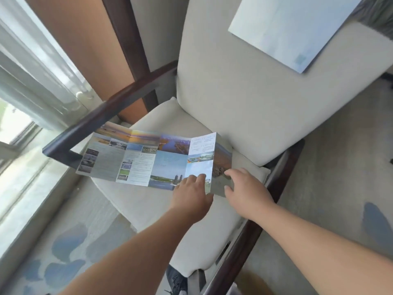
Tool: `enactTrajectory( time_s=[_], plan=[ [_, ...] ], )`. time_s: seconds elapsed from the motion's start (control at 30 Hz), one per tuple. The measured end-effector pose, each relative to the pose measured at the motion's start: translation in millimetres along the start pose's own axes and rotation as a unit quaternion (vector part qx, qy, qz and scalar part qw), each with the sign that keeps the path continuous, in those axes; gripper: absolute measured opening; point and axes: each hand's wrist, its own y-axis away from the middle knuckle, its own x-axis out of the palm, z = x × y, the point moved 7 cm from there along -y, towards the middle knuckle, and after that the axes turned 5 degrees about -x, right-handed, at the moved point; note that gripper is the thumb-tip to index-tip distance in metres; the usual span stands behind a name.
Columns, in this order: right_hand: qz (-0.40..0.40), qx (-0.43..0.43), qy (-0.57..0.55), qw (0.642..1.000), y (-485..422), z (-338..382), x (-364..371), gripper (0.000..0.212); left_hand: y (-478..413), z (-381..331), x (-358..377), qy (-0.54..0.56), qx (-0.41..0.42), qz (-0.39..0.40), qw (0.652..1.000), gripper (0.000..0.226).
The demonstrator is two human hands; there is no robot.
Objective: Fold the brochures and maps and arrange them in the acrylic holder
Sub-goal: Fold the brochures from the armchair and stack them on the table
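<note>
Brochure (148, 158) spread open over chair (244, 99) seat, print too blurred to read. Left hand (191, 194) pinches its near edge; right hand (246, 188) grips the right end panel, fingers curled. Far sheet (293, 28) cut off at top.

No legible text, brochure (148, 158) print too blurred (small columns beside photos), pale sheet (287, 28) mark unreadable

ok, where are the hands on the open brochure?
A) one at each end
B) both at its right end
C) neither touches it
B: the left hand and right hand both hold the brochure at its right end panels; its left end is unheld.
</note>
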Motion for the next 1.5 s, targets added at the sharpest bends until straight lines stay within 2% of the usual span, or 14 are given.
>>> enactTrajectory(
  time_s=[0.17,0.27,0.4,0.53,0.67,0.87,0.93,1.03,1.1,1.2,1.27,1.33,1.43,1.5],
  plan=[
    [0.004,-0.006,-0.029,1.0,-35,-31,15,0.044,-63,-12,30,-0.013,-0.041,-0.014,0.999,0.072],
    [0.016,-0.012,-0.056,0.998,-45,-47,25,0.043,-94,-18,50,-0.014,-0.086,-0.015,0.996,0.077],
    [0.032,-0.013,-0.075,0.997,-51,-65,34,0.043,-125,-19,67,0.058,-0.185,-0.037,0.98,0.067],
    [0.045,-0.023,-0.09,0.995,-52,-69,33,0.041,-130,-17,63,0.065,-0.236,-0.064,0.967,0.031],
    [0.043,-0.043,-0.098,0.993,-50,-54,13,0.043,-106,-10,22,0.177,-0.239,-0.118,0.947,0.032],
    [0.014,-0.055,-0.11,0.992,-50,5,-56,0.054,-26,0,-87,0.378,-0.152,-0.234,0.883,0.021],
    [-0.002,-0.065,-0.141,0.988,-48,36,-82,0.064,5,-5,-123,0.46,-0.097,-0.241,0.849,0.016],
    [-0.02,-0.082,-0.216,0.973,-40,83,-116,0.07,49,-14,-165,0.562,-0.026,-0.214,0.798,0.03],
    [-0.01,-0.089,-0.269,0.959,-31,109,-130,0.059,76,-15,-190,0.604,-0.001,-0.222,0.766,0.031],
    [0.022,-0.09,-0.347,0.933,-13,144,-141,0.027,109,-10,-216,0.654,0.0,-0.235,0.719,0.028],
    [0.044,-0.092,-0.384,0.918,2,165,-144,0.023,131,-3,-227,0.667,-0.015,-0.244,0.704,0.026],
    [0.047,-0.094,-0.388,0.916,15,181,-145,0.031,153,4,-237,0.65,-0.031,-0.264,0.712,0.025],
    [-0.005,-0.096,-0.376,0.922,36,199,-152,0.036,189,24,-253,0.537,-0.084,-0.353,0.761,0.021],
    [-0.036,-0.11,-0.365,0.924,55,213,-155,0.033,212,37,-259,0.474,-0.123,-0.389,0.78,0.015]
  ],
)
